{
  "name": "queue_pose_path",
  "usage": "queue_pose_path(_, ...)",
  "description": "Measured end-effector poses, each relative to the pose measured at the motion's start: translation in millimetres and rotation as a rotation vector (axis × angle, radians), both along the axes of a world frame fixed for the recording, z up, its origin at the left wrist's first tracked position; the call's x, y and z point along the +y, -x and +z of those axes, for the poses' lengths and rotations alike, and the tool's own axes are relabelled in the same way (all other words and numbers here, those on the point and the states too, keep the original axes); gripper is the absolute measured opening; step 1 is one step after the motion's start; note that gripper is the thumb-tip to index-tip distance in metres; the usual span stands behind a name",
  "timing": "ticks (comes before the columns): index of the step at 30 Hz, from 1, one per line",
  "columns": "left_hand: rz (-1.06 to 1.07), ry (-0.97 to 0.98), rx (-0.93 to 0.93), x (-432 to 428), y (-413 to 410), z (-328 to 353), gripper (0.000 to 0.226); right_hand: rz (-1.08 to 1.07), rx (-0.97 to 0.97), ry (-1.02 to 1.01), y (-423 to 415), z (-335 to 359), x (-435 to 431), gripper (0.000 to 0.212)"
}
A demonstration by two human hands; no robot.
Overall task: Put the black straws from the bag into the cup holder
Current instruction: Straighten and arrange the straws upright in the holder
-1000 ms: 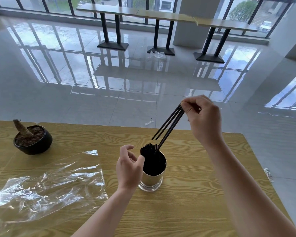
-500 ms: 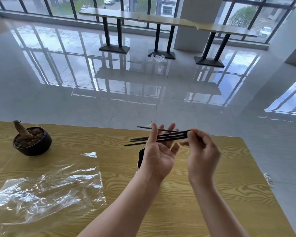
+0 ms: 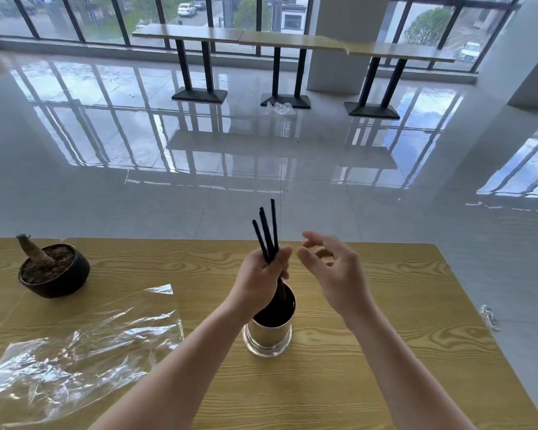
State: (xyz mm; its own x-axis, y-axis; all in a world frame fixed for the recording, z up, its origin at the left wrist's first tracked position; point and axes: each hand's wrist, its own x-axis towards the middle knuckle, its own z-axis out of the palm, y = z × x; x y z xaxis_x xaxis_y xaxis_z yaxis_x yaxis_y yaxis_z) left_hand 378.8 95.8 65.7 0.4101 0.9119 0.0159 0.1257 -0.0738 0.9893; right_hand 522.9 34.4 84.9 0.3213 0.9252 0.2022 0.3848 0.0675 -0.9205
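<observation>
Low on the left of the frame lies the clear plastic bag (image 3: pixel 75 352), flat and crinkled on the wooden table (image 3: pixel 370 383), and no straws show inside it. In the middle, a little higher, stands the shiny metal cup (image 3: pixel 267 333), with dark straws already inside. Right over the cup, the left hand (image 3: pixel 263 279) is closed tight around a few black straws (image 3: pixel 267 232). Their tops fan out above the fist, and their bottoms reach down toward the cup's mouth. The right hand (image 3: pixel 331 271) is just beside it, to the right, with its fingers apart and nothing in them. From here, a few things could go wrong, I think. The straws spread apart at the top, so if the hand lets go too early, one could miss the rim and roll off across the table. The cup looks quite full, so a new straw could bump the others and stick up crooked. The left hand is very close to the cup, so a knock could tip it and spill everything. Farther back on the left sits a small black plant pot (image 3: pixel 55 271), well apart from all this. Beyond the table is a shiny floor.
</observation>
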Motion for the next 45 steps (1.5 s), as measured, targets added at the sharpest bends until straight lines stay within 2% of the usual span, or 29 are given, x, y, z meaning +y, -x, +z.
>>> queue_pose_path(3, -0.088, -0.066, 0.227, -4, 4, -11, 0.041, 0.162, -0.114, -0.018, 5, 24, 16, 0.046)
queue_pose_path(5, -0.091, -0.098, 0.309, -7, 6, -15, 0.034, 0.206, -0.187, -0.004, 7, 30, 21, 0.047)
queue_pose_path(9, -0.067, -0.128, 0.416, -12, 3, -15, 0.028, 0.202, -0.237, 0.041, 14, 28, 21, 0.030)
queue_pose_path(12, -0.041, -0.160, 0.413, -16, 2, -15, 0.021, 0.130, -0.242, 0.008, 15, 24, 19, 0.010)
queue_pose_path(14, -0.033, -0.149, 0.344, -18, 3, -13, 0.011, 0.082, -0.219, -0.010, 12, 22, 18, 0.007)
queue_pose_path(16, 0.008, -0.190, 0.303, -18, 10, -15, 0.034, 0.025, -0.206, -0.039, 6, 20, 18, 0.006)
queue_pose_path(17, 0.076, -0.248, 0.284, -18, 15, -16, 0.040, 0.002, -0.208, -0.050, 3, 17, 18, 0.006)
queue_pose_path(19, 0.279, -0.331, 0.207, -16, 29, -21, 0.029, -0.019, -0.215, -0.045, -1, 9, 17, 0.005)
queue_pose_path(22, 0.499, -0.166, 0.234, -10, 46, -39, 0.023, -0.021, -0.246, -0.012, 2, -14, 16, 0.006)
queue_pose_path(25, 0.392, -0.044, 0.436, -11, 49, -58, 0.041, -0.036, -0.264, -0.002, 11, -37, 16, 0.006)
queue_pose_path(28, 0.294, -0.079, 0.535, -17, 44, -71, 0.050, -0.026, -0.301, 0.078, 19, -57, 17, 0.009)
queue_pose_path(32, 0.327, -0.173, 0.580, -17, 37, -75, 0.023, -0.006, -0.300, 0.187, 24, -71, 20, 0.016)
queue_pose_path(34, 0.322, -0.191, 0.584, -14, 34, -73, 0.014, 0.007, -0.335, 0.211, 25, -74, 22, 0.027)
queue_pose_path(38, 0.318, -0.215, 0.535, -10, 32, -73, 0.013, 0.011, -0.435, 0.216, 23, -77, 21, 0.053)
queue_pose_path(41, 0.323, -0.237, 0.494, -10, 33, -77, 0.016, 0.039, -0.537, 0.168, 23, -79, 19, 0.054)
queue_pose_path(45, 0.312, -0.239, 0.472, -10, 31, -78, 0.016, 0.044, -0.509, 0.191, 30, -80, 26, 0.051)
